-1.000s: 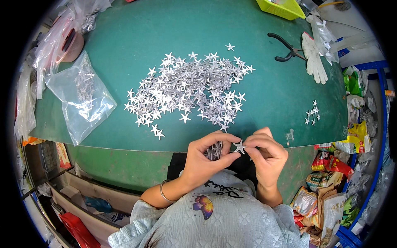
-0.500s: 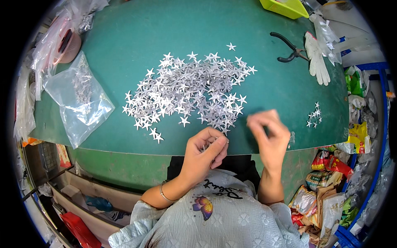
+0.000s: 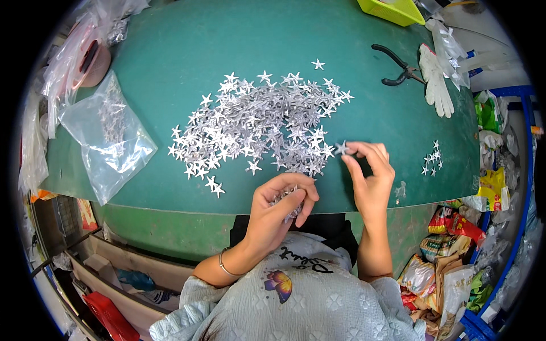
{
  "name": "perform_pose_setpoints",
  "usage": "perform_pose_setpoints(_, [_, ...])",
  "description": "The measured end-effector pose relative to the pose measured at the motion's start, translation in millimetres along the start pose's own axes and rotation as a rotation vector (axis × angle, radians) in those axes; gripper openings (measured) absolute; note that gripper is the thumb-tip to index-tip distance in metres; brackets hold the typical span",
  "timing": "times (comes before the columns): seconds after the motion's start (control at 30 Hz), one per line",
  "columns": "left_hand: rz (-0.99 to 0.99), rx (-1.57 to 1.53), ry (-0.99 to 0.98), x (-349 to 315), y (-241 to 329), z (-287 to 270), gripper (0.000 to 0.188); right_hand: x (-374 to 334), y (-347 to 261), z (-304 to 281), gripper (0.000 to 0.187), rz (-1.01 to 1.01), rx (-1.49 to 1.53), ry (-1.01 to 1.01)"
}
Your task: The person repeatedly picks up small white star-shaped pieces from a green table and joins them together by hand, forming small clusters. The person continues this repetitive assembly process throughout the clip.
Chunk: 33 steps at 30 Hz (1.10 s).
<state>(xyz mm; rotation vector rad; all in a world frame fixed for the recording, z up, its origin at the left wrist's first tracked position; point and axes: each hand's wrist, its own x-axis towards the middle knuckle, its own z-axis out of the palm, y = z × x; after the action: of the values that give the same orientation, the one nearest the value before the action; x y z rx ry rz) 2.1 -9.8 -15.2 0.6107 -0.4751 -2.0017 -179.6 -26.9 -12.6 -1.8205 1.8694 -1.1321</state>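
A large heap of small silver metal stars [image 3: 256, 119], shaped like starfish, lies in the middle of the green table. My left hand [image 3: 278, 207], palm up, curls around a small clump of stars [image 3: 289, 200] at the table's near edge. My right hand [image 3: 372, 177] is just right of the heap. A single star [image 3: 342, 148] sits at its thumb and forefinger tips; how firmly it is pinched is hard to make out. Farther right lies a small separate group of stars [image 3: 434, 159].
A clear plastic bag [image 3: 114, 148] with stars inside lies at the left, near a pink basket [image 3: 96, 65]. Pliers [image 3: 405, 71] with black handles and a white glove [image 3: 437, 82] rest at the back right. A yellow-green tray [image 3: 392, 11] stands beyond them.
My right hand has unfolded and now has a star at its fingertips. A star at the heap's right edge has left its place. My left fingers have loosened, showing more of the clump.
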Motion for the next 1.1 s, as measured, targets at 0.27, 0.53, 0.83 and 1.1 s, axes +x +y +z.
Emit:
perform_pose_setpoints(0.27, [-0.048,0.181,0.135,-6.6,-0.7,15.1,0.022,-36.7,-27.9,-14.0,0.027,0.229,0.742,-0.102])
perform_pose_setpoints(0.53, [0.035,0.307,0.078,-14.7,3.5,22.9,0.011,-51.5,-36.5,-16.5,0.023,0.338,1.155,-0.186])
perform_pose_setpoints(0.83, [0.042,0.303,0.047,-17.1,4.9,22.9,0.009,-57.1,-44.8,-16.0,0.023,0.482,1.237,-0.159])
perform_pose_setpoints(1.1, [0.078,0.313,0.013,-16.4,4.1,22.5,0.008,-57.5,-45.5,-17.1,0.018,0.415,1.217,-0.174])
